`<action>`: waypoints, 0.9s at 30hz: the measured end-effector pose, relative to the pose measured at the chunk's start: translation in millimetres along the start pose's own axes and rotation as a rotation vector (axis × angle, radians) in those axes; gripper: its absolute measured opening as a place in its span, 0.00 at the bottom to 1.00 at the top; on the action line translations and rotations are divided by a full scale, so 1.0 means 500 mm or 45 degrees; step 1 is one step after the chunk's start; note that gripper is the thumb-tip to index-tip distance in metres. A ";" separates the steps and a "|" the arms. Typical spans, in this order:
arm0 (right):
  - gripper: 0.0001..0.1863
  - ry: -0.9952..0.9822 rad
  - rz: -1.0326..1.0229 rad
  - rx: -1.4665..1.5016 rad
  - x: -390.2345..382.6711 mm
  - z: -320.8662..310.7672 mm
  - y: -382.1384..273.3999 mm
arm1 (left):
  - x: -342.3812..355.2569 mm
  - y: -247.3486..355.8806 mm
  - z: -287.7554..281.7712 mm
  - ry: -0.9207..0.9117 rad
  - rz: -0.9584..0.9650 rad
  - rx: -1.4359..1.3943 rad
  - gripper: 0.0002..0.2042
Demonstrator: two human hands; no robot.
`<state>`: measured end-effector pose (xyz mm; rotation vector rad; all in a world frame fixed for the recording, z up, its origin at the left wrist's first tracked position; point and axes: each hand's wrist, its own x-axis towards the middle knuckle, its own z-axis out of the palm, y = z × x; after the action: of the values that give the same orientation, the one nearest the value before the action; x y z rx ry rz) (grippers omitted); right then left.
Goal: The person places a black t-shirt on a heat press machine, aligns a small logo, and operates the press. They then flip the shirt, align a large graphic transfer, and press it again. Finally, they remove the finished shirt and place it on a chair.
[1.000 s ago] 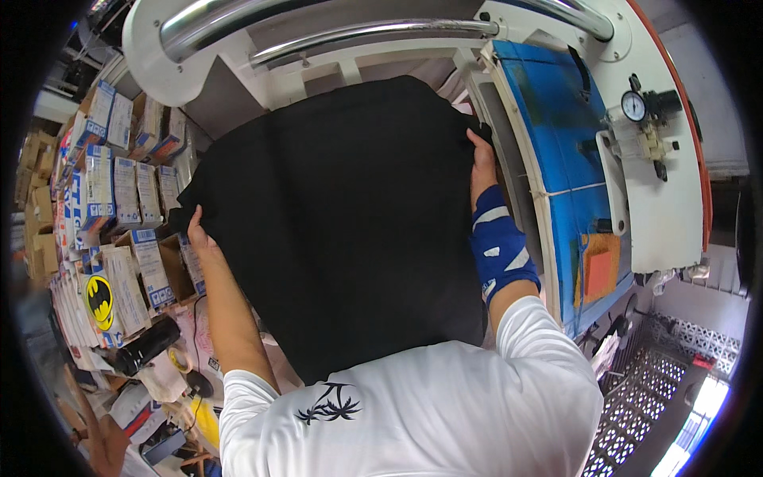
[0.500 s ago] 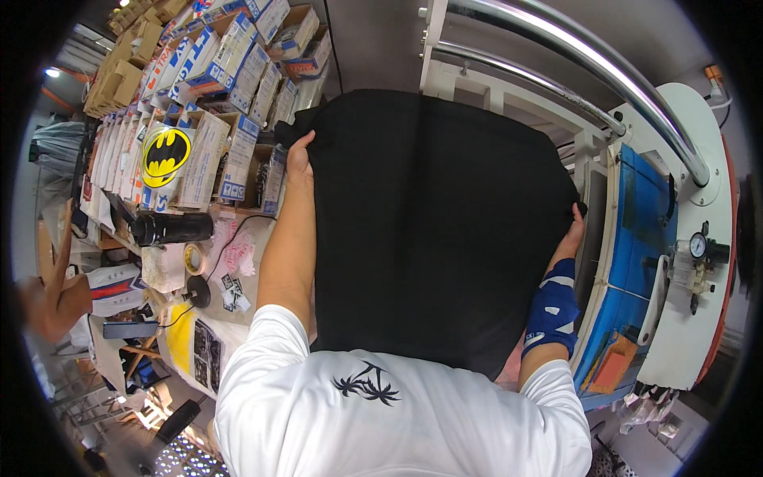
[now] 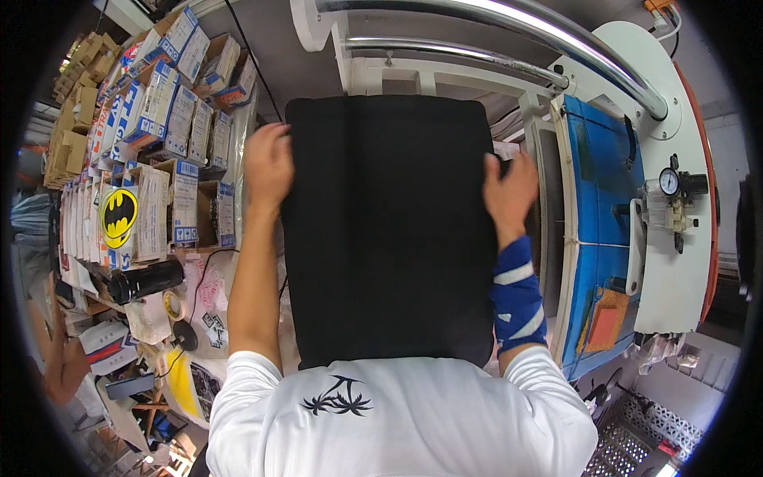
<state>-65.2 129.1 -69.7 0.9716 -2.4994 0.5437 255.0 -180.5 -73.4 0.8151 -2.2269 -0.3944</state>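
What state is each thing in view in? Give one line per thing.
Black cloth: spread out, mostly smooth
Left hand: at the cloth's left edge, grip unclear
Right hand: at the cloth's right edge, grip unclear
Blue arm sleeve: worn
Cardboard boxes: stacked, at least one open
Pressure gauge: mounted, reading too small to tell

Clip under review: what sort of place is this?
Probably a small garment-printing workshop: black cloth is spread smooth in front of the wearer, a white machine with a pressure gauge stands at right, and cardboard boxes are stacked at left.
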 end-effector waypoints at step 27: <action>0.24 -0.715 1.803 1.973 -0.565 -0.315 0.213 | -0.714 0.047 -0.287 -0.444 -1.771 -1.608 0.26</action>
<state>86.9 432.1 -99.0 -0.8263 -2.4462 3.1311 540.7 66.7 -150.4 1.3687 -0.8059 -2.3328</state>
